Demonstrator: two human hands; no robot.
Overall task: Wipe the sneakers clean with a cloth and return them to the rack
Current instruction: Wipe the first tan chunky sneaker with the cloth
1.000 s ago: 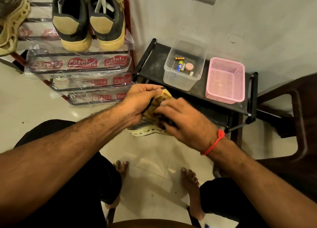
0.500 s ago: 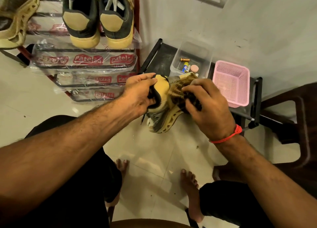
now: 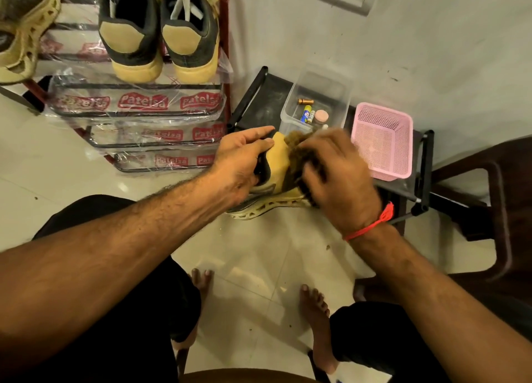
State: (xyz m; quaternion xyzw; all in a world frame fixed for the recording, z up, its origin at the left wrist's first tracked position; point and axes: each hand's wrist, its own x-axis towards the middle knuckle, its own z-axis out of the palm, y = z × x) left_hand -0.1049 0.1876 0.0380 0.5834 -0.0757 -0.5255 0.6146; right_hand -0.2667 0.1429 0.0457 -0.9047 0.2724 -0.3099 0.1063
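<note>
You are holding the sneaker (image 3: 277, 163) in the air in front of you, above the tiled floor (image 3: 253, 256) and just in front of the low black stand (image 3: 259, 100). Your left hand (image 3: 241, 163) is gripping the sneaker at its heel end, with the fingers lying over the collar and the thumb side hidden behind the shoe. The sneaker is showing a tan heel panel, a dark padded collar and a pale yellow sole with open lattice cut-outs along its lower edge. Your right hand (image 3: 336, 169) is pressing a brown cloth (image 3: 299, 146) against the upper, fingers curled round the cloth; the hand is blurred, so finer contact is not readable. A red thread (image 3: 371, 224) is circling your right wrist. To the left, the rack (image 3: 138, 112) is carrying a pair of dark shoes (image 3: 158, 37) with tan heels and yellow soles on its top tier, heels facing you, and one more lattice-soled sneaker (image 3: 23, 34) is resting at the far left edge. The lower tiers are wrapped in clear printed plastic. On the stand, a clear tub (image 3: 339, 80) holding batteries and small items is sitting just beside a pink basket (image 3: 383, 140).
</note>
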